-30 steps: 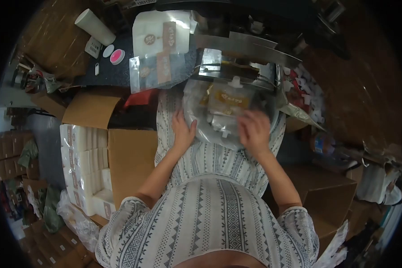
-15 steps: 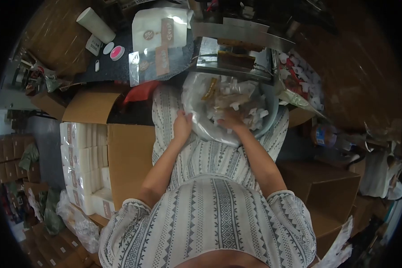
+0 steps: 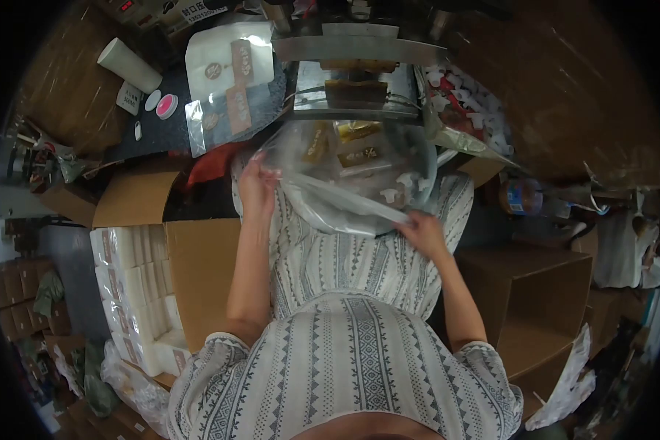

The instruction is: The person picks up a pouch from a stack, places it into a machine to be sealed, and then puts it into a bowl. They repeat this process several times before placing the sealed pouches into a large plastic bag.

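A clear plastic bag [image 3: 352, 203] has its edge stretched slantwise between my two hands, over the near side of a pale round basin [image 3: 430, 163] on my lap. My left hand [image 3: 258, 185] is closed on the bag's upper left end. At its lower right end, my right hand [image 3: 424, 233] pinches the same edge. Beneath and behind the plastic, gold-labelled packets [image 3: 359, 155] and white plastic pieces [image 3: 405, 188] show in the basin. Part of the contents is blurred by the sheet.
Beyond the basin stands a metal machine [image 3: 356, 95]. Printed pouches [image 3: 231, 62], a white cup [image 3: 130, 64] and a pink-topped tub [image 3: 166, 106] lie at left. A carton [image 3: 128, 198] with stacked white packs is beside my left leg; a brown box [image 3: 543, 293] stands at right.
My right hand has come out of the basin's contents and now grips the plastic edge. My left hand has moved up and left. The plastic is pulled taut across, and the view has shifted.
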Demonstrator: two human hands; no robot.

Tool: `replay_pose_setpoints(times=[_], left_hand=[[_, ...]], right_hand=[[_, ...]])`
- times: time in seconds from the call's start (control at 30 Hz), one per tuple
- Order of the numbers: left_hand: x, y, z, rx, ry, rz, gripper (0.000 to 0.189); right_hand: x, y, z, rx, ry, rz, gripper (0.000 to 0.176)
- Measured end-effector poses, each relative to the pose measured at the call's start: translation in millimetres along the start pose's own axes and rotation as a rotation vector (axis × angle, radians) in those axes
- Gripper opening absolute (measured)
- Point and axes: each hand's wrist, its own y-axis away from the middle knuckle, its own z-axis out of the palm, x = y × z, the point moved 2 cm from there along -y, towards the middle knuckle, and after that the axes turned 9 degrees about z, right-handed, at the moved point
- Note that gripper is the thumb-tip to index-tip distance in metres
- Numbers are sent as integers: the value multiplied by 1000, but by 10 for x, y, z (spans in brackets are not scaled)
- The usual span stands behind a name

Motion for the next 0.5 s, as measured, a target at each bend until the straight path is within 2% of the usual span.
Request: replay_pose_setpoints(times=[0.1, 0.17, 0.2, 0.27, 0.3, 0.37, 0.4, 0.47, 0.5], left_hand=[[118, 17, -85, 52, 5, 45, 35], [227, 84, -85, -254, -175, 284, 34], [283, 176, -52, -251, -173, 284, 34], [402, 389, 39, -395, -618, 379, 37], [415, 481, -4, -394, -621, 379, 37], [444, 655, -66, -556, -910, 489, 36], [464, 672, -126, -552, -913, 490, 36], [545, 530, -460, -97, -266, 426, 32], [457, 285, -913, -140, 314, 249, 32]], right_hand=[[374, -83, -520, 77, 51, 119, 38], [569, -207, -627, 169, -383, 217, 44], [526, -296, -647, 167, -380, 216, 44], [433, -530, -722, 389, -346, 285, 45], [566, -702, -627, 387, -349, 285, 45], [885, -1038, -317, 682, 245, 23, 53], [883, -1139, -245, 680, 242, 21, 53], [947, -1321, -82, 301, -413, 294, 58], [933, -1327, -85, 299, -414, 299, 58]])
